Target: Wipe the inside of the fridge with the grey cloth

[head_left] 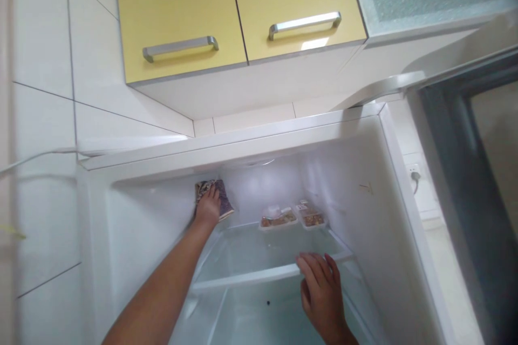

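Two bare forearms are seen, with no sleeve shown on either. The left hand [208, 206] and the right hand [321, 291] are uncovered: no glove, ring, watch or bracelet is worn.

My left hand [208, 206] covers most of the patterned cloth [224, 200], so I can't read its shape. The two food trays [278, 218] at the back are too small to identify. The bottom edge cuts off my right hand [321, 294] at the wrist and the fridge's lower shelf [259, 310].
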{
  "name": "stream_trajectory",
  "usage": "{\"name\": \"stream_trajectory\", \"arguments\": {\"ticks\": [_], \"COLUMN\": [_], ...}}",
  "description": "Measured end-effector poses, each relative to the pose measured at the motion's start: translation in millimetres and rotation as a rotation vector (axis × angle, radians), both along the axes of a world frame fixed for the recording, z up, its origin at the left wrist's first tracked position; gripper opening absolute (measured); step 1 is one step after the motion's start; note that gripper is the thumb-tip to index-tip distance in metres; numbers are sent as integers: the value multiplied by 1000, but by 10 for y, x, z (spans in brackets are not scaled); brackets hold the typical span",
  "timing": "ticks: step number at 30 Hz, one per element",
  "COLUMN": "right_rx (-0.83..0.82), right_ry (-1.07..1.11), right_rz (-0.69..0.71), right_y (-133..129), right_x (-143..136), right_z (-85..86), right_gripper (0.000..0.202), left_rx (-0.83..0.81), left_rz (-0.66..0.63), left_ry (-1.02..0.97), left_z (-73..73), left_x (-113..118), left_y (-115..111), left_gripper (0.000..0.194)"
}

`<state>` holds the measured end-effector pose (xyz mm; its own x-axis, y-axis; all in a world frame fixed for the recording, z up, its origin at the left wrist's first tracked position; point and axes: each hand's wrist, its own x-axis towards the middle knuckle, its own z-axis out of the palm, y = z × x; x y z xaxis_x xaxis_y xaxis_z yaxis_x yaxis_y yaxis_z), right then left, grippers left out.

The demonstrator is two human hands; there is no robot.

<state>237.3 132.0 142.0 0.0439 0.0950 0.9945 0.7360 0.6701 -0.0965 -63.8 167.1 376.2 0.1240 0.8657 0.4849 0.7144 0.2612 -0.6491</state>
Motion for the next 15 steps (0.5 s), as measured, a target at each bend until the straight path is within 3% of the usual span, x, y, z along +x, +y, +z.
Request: {"name": "stream_trajectory", "arguments": {"ticks": [4,7,15], "right_rx": [32,40,-1], "right_ry": [11,22,-6], "right_rz": [-23,-29,11], "right_y": [55,61,-42], "right_x": [-23,-30,14], "right_z": [-28,-31,15], "right_gripper": [46,46,50], "left_rx": [12,19,-91], "left_rz": [22,27,-4], "left_ry": [-3,-7,-20], "left_z": [-155,-309,-617], "left_x": [-51,-61,58], "left_y": [266,326,-29], "left_gripper": [44,47,35]}}
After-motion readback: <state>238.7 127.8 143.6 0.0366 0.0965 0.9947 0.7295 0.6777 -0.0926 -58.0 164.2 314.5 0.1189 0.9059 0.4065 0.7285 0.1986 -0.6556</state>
